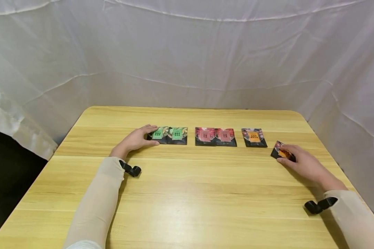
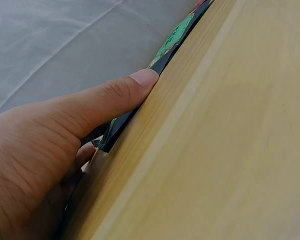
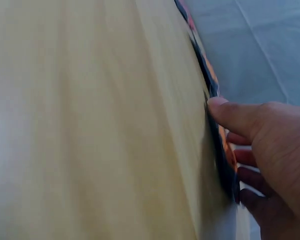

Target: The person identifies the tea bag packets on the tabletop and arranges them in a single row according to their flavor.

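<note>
A row of small flat dark sachets with coloured labels lies along the far part of the table. My left hand (image 1: 137, 138) is at the row's left end, thumb and fingers at opposite edges of the left green-labelled sachet (image 1: 157, 133). Overlapping or touching it on the right is another green-labelled sachet (image 1: 178, 134). My right hand (image 1: 302, 160) grips an orange-labelled sachet (image 3: 225, 145), which sits tilted, partly covered by the fingers. Left of that hand lies a second orange-labelled sachet (image 1: 254, 137), flat and apart from it.
Two red-labelled sachets, one on the left (image 1: 205, 136) and one on the right (image 1: 225, 136), lie side by side mid-row. The wooden table (image 1: 180, 193) has rounded far corners. A pale cloth (image 1: 187, 62) hangs behind and beside it.
</note>
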`<state>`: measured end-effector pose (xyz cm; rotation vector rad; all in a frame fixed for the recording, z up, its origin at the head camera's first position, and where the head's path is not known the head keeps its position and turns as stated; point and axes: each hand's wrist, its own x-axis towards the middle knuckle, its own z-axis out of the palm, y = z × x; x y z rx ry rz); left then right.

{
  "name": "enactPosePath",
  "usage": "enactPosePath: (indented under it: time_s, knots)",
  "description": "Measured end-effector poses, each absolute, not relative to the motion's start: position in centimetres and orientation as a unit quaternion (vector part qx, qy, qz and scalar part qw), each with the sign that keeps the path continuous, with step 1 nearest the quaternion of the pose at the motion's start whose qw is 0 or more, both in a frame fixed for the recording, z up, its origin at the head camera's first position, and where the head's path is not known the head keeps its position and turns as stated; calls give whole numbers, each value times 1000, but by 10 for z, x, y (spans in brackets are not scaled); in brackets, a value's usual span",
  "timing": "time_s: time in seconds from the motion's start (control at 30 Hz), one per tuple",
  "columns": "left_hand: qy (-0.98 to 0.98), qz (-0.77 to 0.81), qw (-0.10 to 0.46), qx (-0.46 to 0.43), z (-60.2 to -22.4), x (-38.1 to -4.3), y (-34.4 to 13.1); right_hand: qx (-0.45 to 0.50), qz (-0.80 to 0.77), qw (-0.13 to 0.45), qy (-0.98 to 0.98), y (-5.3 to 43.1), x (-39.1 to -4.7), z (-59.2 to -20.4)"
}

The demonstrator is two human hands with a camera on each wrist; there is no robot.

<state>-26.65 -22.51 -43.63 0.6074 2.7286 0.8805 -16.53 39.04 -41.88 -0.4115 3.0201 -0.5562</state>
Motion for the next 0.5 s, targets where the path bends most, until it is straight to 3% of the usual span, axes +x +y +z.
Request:
enactPosePath:
  time_s: [0.5]
  knots:
    - [927, 296, 100, 208, -437, -267, -226, -127, -279, 66, 950, 407, -214, -423]
